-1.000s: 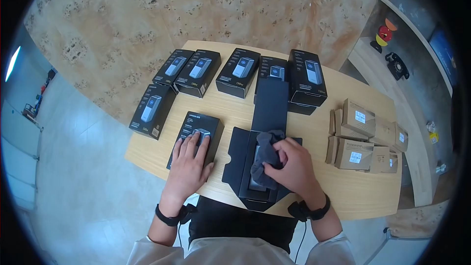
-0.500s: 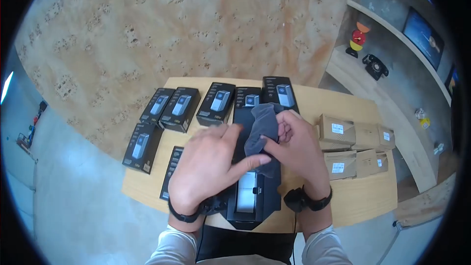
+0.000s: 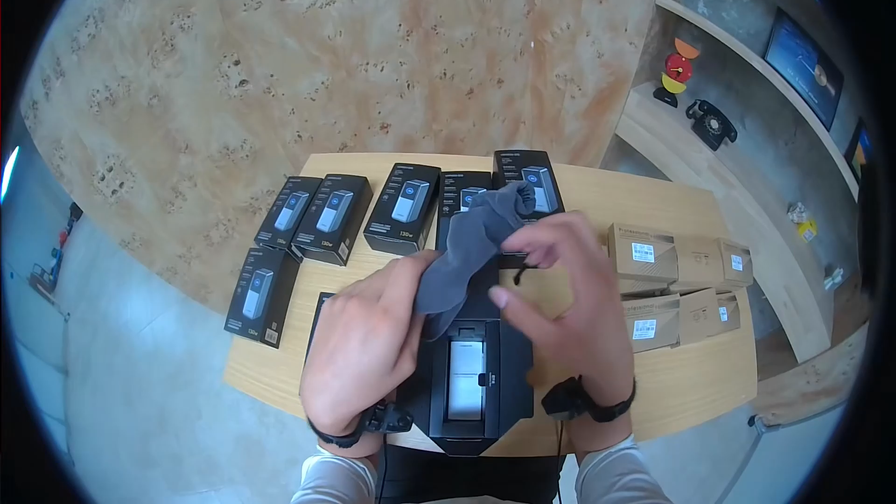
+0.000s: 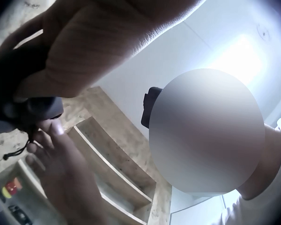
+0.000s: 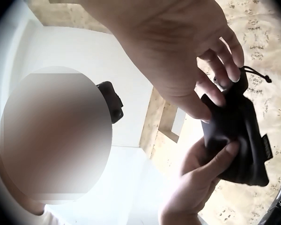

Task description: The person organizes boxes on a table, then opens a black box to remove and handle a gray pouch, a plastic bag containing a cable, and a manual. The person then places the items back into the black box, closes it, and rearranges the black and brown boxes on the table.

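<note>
Here, grey drawstring pouch [image 3: 457, 266] above open black box [image 3: 510, 378], lower end gripped by left hand [image 3: 362, 345], long axis slanting forward-right, gathered end nearer right hand [image 3: 586, 308], its thumb and fingers spread.

Head view: we look forward and down over the table [image 3: 653, 189]. Wrist views: we look upward, the pouch [image 5: 241, 136] close by, toward the person [image 5: 56, 136]; all three views share this pouch.
</note>
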`<state>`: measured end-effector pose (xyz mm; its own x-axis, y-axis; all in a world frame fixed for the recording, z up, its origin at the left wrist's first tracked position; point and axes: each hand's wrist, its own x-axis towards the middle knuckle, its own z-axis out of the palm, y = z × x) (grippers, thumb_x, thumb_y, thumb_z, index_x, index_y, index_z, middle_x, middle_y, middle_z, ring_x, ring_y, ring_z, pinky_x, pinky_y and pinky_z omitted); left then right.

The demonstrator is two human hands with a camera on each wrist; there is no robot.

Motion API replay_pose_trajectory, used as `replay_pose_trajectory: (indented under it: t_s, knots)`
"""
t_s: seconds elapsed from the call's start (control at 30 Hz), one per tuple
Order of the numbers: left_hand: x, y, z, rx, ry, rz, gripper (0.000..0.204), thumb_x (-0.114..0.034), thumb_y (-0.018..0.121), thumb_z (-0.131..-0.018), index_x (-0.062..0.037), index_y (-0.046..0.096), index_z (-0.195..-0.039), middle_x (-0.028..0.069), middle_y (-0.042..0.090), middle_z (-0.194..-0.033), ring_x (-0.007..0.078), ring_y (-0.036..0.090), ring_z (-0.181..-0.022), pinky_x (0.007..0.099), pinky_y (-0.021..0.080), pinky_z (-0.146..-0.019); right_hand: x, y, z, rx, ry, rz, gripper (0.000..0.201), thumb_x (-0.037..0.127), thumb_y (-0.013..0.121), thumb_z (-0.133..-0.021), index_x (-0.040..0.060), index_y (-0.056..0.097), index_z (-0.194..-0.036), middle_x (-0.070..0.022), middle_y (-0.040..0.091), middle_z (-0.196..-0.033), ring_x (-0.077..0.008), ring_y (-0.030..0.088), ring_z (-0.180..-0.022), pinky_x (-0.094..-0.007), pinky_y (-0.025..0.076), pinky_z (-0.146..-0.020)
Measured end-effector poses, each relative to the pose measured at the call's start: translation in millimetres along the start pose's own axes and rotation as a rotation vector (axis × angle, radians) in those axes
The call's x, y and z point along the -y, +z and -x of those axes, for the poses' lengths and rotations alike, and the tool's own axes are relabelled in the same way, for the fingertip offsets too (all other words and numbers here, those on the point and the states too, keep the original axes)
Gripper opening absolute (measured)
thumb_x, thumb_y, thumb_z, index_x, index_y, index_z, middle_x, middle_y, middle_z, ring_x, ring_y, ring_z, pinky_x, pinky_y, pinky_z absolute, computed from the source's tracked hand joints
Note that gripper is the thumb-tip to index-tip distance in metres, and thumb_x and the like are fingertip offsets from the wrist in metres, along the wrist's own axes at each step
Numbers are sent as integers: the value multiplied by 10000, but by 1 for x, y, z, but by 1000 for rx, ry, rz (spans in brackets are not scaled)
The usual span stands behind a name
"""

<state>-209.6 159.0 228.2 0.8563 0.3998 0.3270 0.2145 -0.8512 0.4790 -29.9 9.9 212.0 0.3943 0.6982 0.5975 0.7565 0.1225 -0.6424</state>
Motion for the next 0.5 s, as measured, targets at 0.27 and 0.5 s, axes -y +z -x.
replay_pose_trajectory:
  t_s: [0.27, 0.5]
  knots:
    - [9, -16, 6, 46, 155, 127, 507, 49, 645, -828, -47, 595, -1324, 207, 702, -1186, 437, 675, -1085, 498, 544, -903, -14, -6, -1, -21, -16, -47, 502, 56, 811, -852, 96, 680, -1335, -112, 720, -1149, -259, 691, -941, -325, 549, -855]
    - [19, -6, 7, 35, 6, 18, 492, -11, 727, -843, -25, 622, -1323, 193, 723, -1162, 420, 693, -1086, 463, 555, -928, -15, -7, 4, -167, 220, -313, 113, 63, 768, -930, 11, 686, -989, -35, 707, -797, -65, 637, -734, -225, 495, -676]
